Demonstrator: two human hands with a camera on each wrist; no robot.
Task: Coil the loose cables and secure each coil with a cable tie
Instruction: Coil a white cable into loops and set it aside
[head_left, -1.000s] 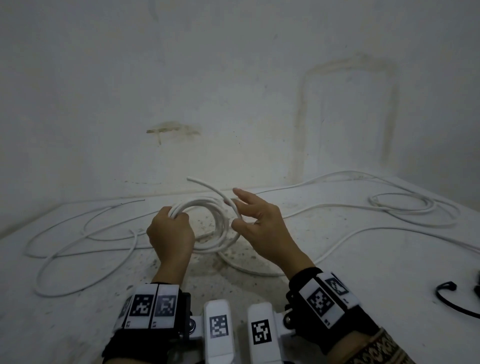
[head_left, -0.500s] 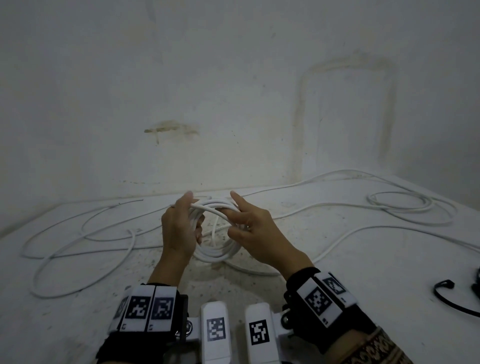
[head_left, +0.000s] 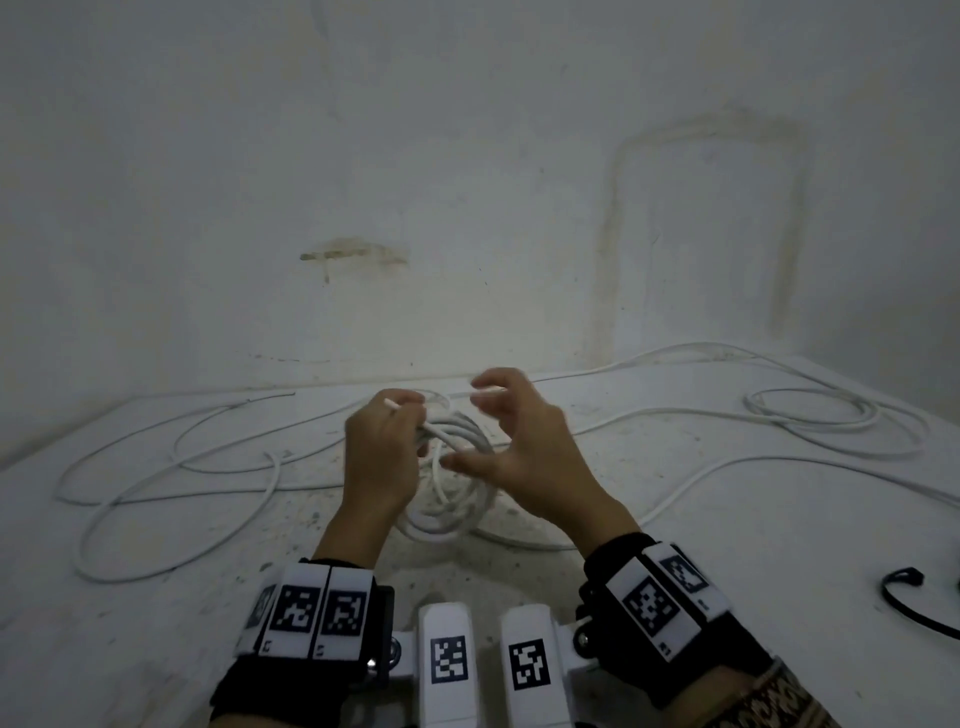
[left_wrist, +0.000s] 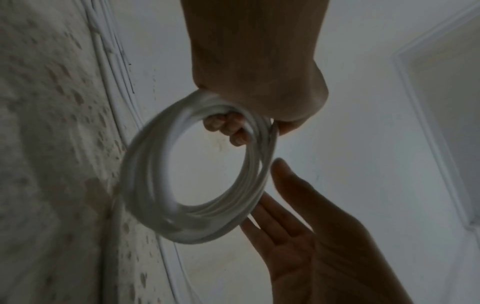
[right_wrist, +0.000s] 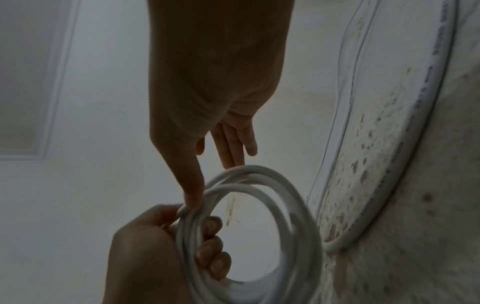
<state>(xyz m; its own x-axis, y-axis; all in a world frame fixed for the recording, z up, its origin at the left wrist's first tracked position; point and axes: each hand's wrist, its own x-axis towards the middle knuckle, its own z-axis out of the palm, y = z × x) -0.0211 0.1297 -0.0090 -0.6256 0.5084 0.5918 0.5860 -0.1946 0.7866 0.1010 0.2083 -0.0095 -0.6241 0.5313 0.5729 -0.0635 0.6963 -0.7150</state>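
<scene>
a: any writing to read?

b: only the black-and-white square markers (head_left: 317, 610) on the wrist bands, and the ones on the two white blocks (head_left: 448, 660) between the wrists. no letters or brand can be made out.

a: what lies around the fingers?

b: a white cable (head_left: 156, 545) runs in loose loops over the speckled table (head_left: 779, 571), left of the left hand's fingers and on to the far right, where it makes a small flat ring (head_left: 810, 415). a black cable (head_left: 904, 597) curls at the right edge, well apart from both hands. a stained wall (head_left: 467, 182) stands beyond the fingertips.

a: and the coil?

b: the coil (head_left: 457, 483) hangs upright between the two hands, just above the table. the left hand (head_left: 376, 462) is clenched round its top strands, knuckles toward the head camera, fingertips (left_wrist: 228, 127) curled through the ring. a cut cable end (head_left: 389, 402) sticks up above that fist.

a: the right hand?

b: the right hand (head_left: 524, 452) is released, fingers (left_wrist: 285, 181) straight and spread, palm toward the coil, holding nothing. its thumb tip (right_wrist: 192, 201) lies just beside the strands at the left hand's thumb; touching or not, he cannot tell. it is blurred in the head view.
</scene>
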